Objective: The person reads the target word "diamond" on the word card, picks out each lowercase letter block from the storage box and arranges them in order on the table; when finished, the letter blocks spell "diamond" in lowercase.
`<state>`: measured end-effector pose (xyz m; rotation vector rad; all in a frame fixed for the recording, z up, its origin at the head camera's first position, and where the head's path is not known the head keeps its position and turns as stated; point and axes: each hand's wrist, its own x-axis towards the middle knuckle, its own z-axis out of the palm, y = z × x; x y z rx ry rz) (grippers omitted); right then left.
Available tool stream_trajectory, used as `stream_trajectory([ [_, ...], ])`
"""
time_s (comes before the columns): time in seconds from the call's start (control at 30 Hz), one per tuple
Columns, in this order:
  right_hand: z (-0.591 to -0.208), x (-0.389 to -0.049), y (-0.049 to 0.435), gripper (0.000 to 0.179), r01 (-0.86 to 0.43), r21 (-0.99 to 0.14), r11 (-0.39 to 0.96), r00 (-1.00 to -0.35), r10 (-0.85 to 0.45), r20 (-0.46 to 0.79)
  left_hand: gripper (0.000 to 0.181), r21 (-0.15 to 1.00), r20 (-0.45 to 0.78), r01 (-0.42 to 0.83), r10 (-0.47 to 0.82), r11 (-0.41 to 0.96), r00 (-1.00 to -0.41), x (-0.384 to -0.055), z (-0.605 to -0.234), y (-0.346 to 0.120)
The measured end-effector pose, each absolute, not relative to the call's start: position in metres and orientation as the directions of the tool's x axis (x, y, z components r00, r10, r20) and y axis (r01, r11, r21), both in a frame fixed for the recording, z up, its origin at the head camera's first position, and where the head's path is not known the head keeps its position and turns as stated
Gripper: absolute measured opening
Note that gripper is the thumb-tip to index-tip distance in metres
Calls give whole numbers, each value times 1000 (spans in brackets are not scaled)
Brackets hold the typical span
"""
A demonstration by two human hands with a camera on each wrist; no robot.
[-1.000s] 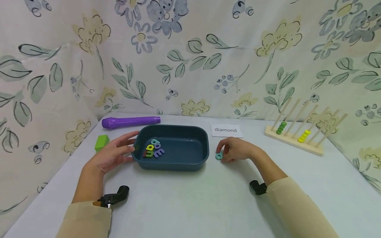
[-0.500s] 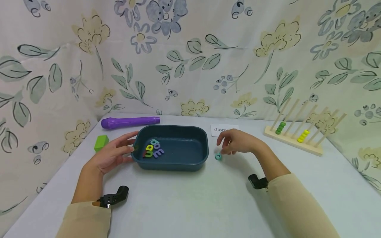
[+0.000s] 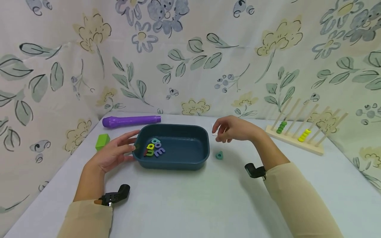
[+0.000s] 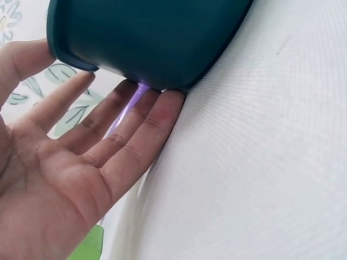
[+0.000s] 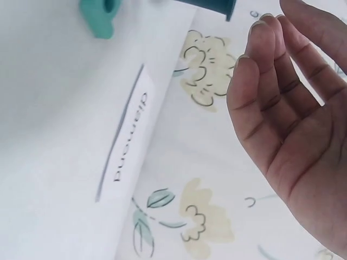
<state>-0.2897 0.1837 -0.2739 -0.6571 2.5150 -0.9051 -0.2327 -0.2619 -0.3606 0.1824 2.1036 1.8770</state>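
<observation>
My left hand (image 3: 114, 152) rests its fingertips on the left end of a dark teal plastic tub (image 3: 175, 165). In the left wrist view, its fingers (image 4: 143, 132) stretch out nearly straight against the tub's outer wall. Several colourful toy letters, a purple one (image 3: 159, 151) among them, lie in the tub's left half. To the tub's right, a small teal letter (image 3: 219, 155) lies on the table. My right hand (image 3: 238, 129) hovers behind that letter, fingers loosely bent and holding nothing. It hides most of the word card in the head view; the right wrist view shows the card (image 5: 127, 135) reading "diamond".
A purple toy microphone (image 3: 131, 121) lies behind the tub, at the left. Near my left hand sits a green block (image 3: 102, 141). At the back right stands a wooden peg rack (image 3: 294, 140) with green and yellow beads. A flower-patterned cloth (image 3: 190, 66) hangs behind the table.
My right hand has drawn up and back from the teal letter, from beside it to over the word card, which it now largely covers. The left hand stays at the tub.
</observation>
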Motion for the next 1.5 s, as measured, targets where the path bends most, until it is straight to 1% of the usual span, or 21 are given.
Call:
stream_trajectory([
  [0.3, -257, -303, 152, 26, -327, -683, 653, -788, -587, -184, 69, 986, -148, -116, 297, 123, -943, -232, -361, -264],
  [0.43, -251, -308, 136, 23, -340, -689, 640, -777, -604, -178, 69, 985, -145, -111, 293, 129, -945, -232, -363, -265],
  [0.77, -245, -322, 92, 24, -381, -678, 628, -741, -646, -183, 70, 985, -147, -115, 283, 127, -948, -230, -365, -269],
  [1.0, -246, -334, 70, 25, -389, -668, 634, -742, -646, -181, 68, 986, -143, -109, 297, 128, -944, -235, -360, -267],
  [1.23, -250, -339, 55, 24, -379, -675, 633, -720, -660, -215, 68, 985, -150, -119, 290, 123, -945, -236, -361, -263],
  [1.5, -263, -345, 43, 30, -375, -668, 643, -700, -669, -250, 67, 986, -151, -124, 268, 116, -952, -234, -362, -262],
])
